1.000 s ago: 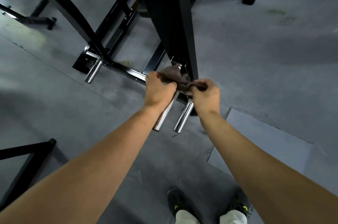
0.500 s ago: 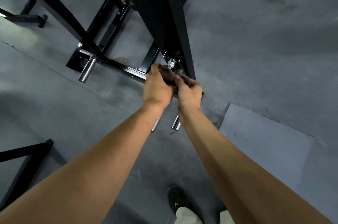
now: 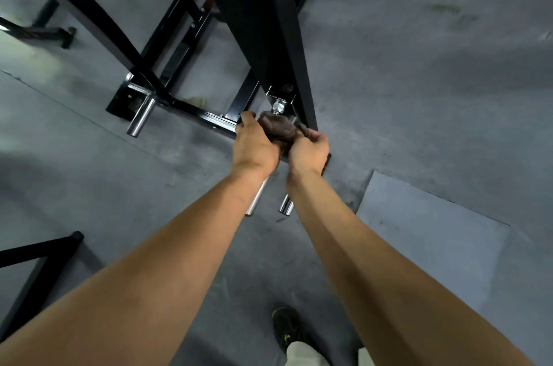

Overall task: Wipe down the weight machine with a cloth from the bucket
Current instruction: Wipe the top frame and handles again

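Note:
A black steel weight machine [image 3: 263, 36] rises from the grey floor ahead of me. At its foot, two chrome pegs [image 3: 285, 205] stick out toward me, mostly hidden under my arms. A dark brown cloth [image 3: 276, 127] is bunched at the pegs' base, just below a silver bolt [image 3: 278, 108]. My left hand [image 3: 256, 145] grips the cloth from the left. My right hand [image 3: 309, 150] pinches its right end, close beside the left hand. No bucket is in view.
A third chrome peg [image 3: 139, 120] projects from the left foot of the frame. Another black frame bar [image 3: 39, 252] lies at the lower left. A lighter floor mat [image 3: 428, 246] lies to the right. My shoe [image 3: 288, 326] stands on the floor below my arms.
My right hand has moved left, from apart on the right peg to right beside my left hand. Both hands now bunch the cloth at the pegs' base; the view shifted slightly.

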`<state>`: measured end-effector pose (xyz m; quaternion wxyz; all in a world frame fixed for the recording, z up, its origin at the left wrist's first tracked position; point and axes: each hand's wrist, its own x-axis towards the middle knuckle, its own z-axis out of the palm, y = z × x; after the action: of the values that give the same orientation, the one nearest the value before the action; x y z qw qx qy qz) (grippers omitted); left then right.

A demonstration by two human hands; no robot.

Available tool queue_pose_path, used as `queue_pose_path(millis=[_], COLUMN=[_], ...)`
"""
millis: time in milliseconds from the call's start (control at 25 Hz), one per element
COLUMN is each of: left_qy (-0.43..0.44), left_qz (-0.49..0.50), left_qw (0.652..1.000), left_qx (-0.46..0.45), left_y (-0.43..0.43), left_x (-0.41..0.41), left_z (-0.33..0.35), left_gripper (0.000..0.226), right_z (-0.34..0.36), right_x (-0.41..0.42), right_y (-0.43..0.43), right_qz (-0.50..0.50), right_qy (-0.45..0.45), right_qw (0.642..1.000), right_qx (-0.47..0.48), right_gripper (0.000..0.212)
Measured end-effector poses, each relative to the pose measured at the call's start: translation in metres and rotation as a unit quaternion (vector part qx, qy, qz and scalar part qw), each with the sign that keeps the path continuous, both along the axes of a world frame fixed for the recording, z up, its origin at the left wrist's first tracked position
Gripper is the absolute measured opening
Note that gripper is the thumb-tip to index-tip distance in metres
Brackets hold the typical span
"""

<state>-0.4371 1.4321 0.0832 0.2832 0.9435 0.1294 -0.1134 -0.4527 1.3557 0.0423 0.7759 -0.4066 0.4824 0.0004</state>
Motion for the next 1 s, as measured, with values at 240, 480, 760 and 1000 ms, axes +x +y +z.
queue_pose_path(millis=[240, 480, 760, 1000], left_qy=[0.042, 0.020, 0.001, 0.004], left_qz=[-0.002, 0.000, -0.056, -0.047], left_qw=[0.999, 1.000, 0.998, 0.999], left_qx=[0.007, -0.016, 0.027, 0.022], left_y=[0.004, 0.002, 0.000, -0.002], left_x=[0.006, 0.001, -0.002, -0.004], left_z=[0.003, 0.004, 0.002, 0.001], left_gripper=[0.058, 0.049, 0.039, 0.034], right_z=[0.000, -0.001, -0.020, -0.003], right_x=[0.000, 0.002, 0.003, -0.004], right_y=[-0.002, -0.006, -0.008, -0.009], right_qz=[0.004, 0.022, 0.004, 0.074], right_qy=[-0.017, -0.031, 0.011, -0.026], right_qw=[0.999, 0.997, 1.000, 0.979], right_qx=[-0.047, -0.060, -0.022, -0.189], right_gripper=[0.018, 0.018, 0.008, 0.013])
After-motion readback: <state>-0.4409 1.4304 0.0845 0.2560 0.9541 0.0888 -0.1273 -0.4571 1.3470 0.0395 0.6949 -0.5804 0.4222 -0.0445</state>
